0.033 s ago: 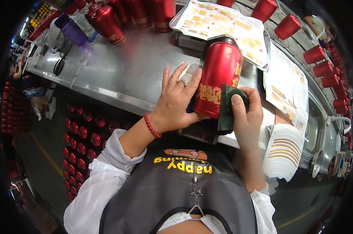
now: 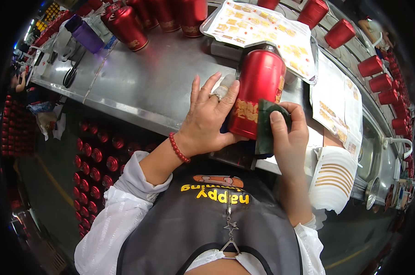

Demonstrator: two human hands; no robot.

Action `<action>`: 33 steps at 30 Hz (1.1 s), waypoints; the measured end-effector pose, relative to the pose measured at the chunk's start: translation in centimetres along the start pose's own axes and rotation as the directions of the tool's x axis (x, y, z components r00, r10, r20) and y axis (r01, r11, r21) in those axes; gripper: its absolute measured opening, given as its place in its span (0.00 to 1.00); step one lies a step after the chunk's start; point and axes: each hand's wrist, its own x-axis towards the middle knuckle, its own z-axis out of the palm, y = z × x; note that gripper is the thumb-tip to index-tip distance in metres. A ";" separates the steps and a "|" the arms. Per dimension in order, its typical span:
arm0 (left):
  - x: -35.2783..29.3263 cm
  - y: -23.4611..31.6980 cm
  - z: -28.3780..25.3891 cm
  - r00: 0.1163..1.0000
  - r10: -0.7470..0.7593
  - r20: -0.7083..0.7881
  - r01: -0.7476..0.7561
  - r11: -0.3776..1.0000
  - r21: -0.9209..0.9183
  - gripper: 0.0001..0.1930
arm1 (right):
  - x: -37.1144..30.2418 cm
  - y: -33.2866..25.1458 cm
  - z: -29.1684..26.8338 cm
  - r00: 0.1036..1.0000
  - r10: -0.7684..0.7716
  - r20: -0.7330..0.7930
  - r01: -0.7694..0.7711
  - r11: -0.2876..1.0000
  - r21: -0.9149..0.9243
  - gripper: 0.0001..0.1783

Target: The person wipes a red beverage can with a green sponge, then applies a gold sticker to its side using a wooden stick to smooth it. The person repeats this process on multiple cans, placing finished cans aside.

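Observation:
A red metal bottle (image 2: 259,75) with a gold pattern round its lower part lies tilted in front of me, its neck pointing away. Fingers spread, my left hand (image 2: 203,117) rests along the bottle's left side, with the thumb by its base. A pale wrap and a ring show on that hand. Between thumb and bent fingers, my right hand (image 2: 292,133) pinches a flat dark green scraper (image 2: 264,130). The scraper's edge presses against the gold pattern on the bottle's lower right. What carries the bottle underneath is mostly hidden.
A patterned decal sheet (image 2: 258,23) covers a tray beyond the bottle; another printed sheet (image 2: 333,110) lies right, above striped white paper (image 2: 333,178). Red bottles (image 2: 127,27) and a purple bottle (image 2: 86,34) stand far left, near scissors (image 2: 71,75). More red bottles line the right.
The bottle has turned slightly and its gold pattern looks smeared by motion. The scraper and my right hand have shifted a little to the left.

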 end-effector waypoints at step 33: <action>-0.5 -0.8 0.6 0.998 -0.062 -0.013 0.058 0.980 -0.188 0.60 | 3.1 -5.8 2.2 0.969 -0.157 0.191 0.237 0.808 -0.539 0.09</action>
